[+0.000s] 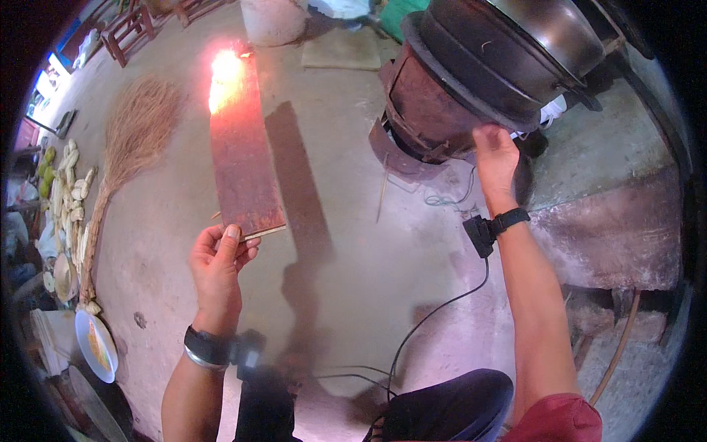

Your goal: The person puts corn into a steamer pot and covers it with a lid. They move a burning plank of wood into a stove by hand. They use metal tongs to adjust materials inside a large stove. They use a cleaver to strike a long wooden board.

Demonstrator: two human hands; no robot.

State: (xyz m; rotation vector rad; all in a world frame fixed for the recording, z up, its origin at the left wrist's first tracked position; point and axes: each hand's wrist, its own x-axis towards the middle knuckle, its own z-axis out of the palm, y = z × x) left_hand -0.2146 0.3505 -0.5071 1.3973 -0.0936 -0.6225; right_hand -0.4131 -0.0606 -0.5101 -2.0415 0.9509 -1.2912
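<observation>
In my left hand (221, 257) is the near end of a long, flat reddish-brown board (243, 171), gripped between thumb and fingers. Bright flame (226, 77) covers its far end, above the concrete floor. My right hand (497, 152) is raised at the side of a rusty round metal stove (428, 105), just below a dark rim. Its fingertips are bent in, and whether they grip anything is unclear. A large dark pot (480, 61) sits on top of the stove. Below, the stove has an opening (406, 143) with a metal lip around it.
A straw broom (138, 127) lies at the left, near pale root-like pieces (69, 188) and a white bowl (96, 346). A whitish bucket (274, 21) stands at the back. A thin stick (382, 193) leans at the stove, by a loose wire (450, 199). A black cable (442, 306) hangs from my right wrist.
</observation>
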